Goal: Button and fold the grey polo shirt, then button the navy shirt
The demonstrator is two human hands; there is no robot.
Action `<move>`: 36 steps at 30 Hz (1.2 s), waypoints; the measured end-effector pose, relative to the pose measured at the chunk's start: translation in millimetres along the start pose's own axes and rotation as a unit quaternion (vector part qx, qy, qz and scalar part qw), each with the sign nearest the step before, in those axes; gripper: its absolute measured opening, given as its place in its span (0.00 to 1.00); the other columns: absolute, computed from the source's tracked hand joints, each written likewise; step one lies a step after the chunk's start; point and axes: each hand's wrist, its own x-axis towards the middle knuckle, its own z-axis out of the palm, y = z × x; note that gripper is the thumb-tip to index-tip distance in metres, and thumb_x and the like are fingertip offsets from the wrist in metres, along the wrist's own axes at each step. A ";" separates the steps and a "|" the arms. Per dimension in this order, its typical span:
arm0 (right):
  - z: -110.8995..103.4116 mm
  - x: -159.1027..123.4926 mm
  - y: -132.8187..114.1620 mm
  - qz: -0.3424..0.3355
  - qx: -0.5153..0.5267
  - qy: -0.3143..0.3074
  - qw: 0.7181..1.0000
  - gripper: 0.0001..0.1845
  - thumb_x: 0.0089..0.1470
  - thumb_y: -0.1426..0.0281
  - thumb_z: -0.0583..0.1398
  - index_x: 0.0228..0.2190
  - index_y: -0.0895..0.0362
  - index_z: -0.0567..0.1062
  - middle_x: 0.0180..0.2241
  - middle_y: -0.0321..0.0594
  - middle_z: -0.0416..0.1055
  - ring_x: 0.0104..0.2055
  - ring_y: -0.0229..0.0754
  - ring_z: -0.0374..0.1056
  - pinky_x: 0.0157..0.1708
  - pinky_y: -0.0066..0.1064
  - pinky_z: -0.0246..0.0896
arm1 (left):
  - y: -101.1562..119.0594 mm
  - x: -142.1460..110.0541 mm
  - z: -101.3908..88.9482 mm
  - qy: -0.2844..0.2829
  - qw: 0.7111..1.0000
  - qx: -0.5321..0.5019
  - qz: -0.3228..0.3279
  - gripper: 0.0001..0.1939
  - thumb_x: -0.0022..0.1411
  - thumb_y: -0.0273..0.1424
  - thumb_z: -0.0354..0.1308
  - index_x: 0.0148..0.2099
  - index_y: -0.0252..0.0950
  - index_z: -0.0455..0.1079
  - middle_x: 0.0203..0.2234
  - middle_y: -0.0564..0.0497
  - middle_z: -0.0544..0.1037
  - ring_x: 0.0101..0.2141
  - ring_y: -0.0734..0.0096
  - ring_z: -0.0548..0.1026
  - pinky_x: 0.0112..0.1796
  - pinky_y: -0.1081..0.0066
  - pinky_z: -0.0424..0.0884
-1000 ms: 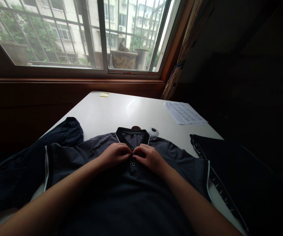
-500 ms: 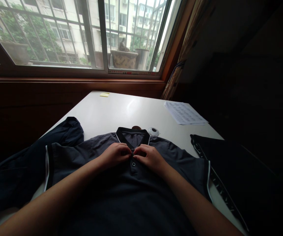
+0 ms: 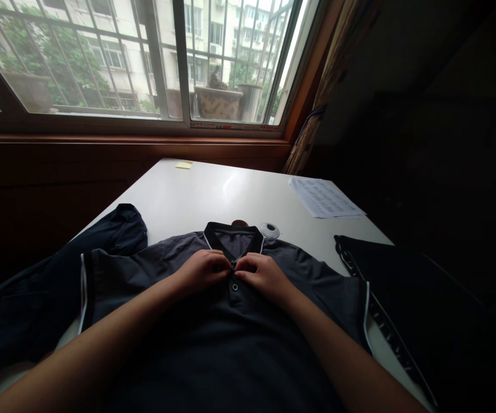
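Note:
A dark grey polo shirt [image 3: 213, 338] with a black, white-edged collar lies spread face up on the white table [image 3: 205, 189]. My left hand [image 3: 202, 269] pinches the front placket from the left, just below the collar opening. From the other side, my right hand [image 3: 265, 274] pinches the same spot, its fingertips almost meeting the left ones. Whatever lies between the fingertips is largely hidden by them. One round button [image 3: 235, 287] with a pale ring shows on the placket below my hands.
Dark folded garments lie at the left [image 3: 28, 304] and right [image 3: 403, 287]. Beyond the collar are a white ring-shaped object [image 3: 269, 230] and a brown round one [image 3: 240, 223]. Printed sheets [image 3: 325, 198] and a yellow note [image 3: 183, 165] rest farther back, before a barred window [image 3: 183, 69].

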 end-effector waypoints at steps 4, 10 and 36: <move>-0.7 0.1 -3.9 0.014 0.006 0.003 1.000 0.04 0.52 0.75 0.67 0.30 0.55 0.81 0.31 0.36 0.76 0.35 0.41 0.73 0.38 0.30 0.65 | -3.7 -0.1 2.5 0.002 1.000 0.001 0.005 0.07 0.63 0.26 0.59 0.39 0.36 0.79 0.33 0.50 0.80 0.33 0.71 0.78 0.36 0.75 0.70; -0.5 0.2 -3.7 0.016 0.008 0.000 1.000 0.03 0.52 0.75 0.67 0.30 0.55 0.81 0.31 0.36 0.76 0.35 0.41 0.73 0.39 0.30 0.64 | -4.5 -0.1 3.1 0.005 1.000 0.004 0.005 0.06 0.62 0.26 0.59 0.38 0.35 0.78 0.32 0.49 0.80 0.33 0.70 0.77 0.36 0.75 0.70; 0.3 -0.3 -0.4 0.008 0.014 0.009 1.000 0.03 0.52 0.74 0.67 0.31 0.54 0.82 0.31 0.36 0.76 0.35 0.41 0.73 0.38 0.30 0.64 | -5.4 -1.3 4.8 0.016 0.998 0.063 -0.007 0.02 0.61 0.27 0.61 0.35 0.37 0.75 0.32 0.52 0.80 0.36 0.65 0.70 0.41 0.68 0.67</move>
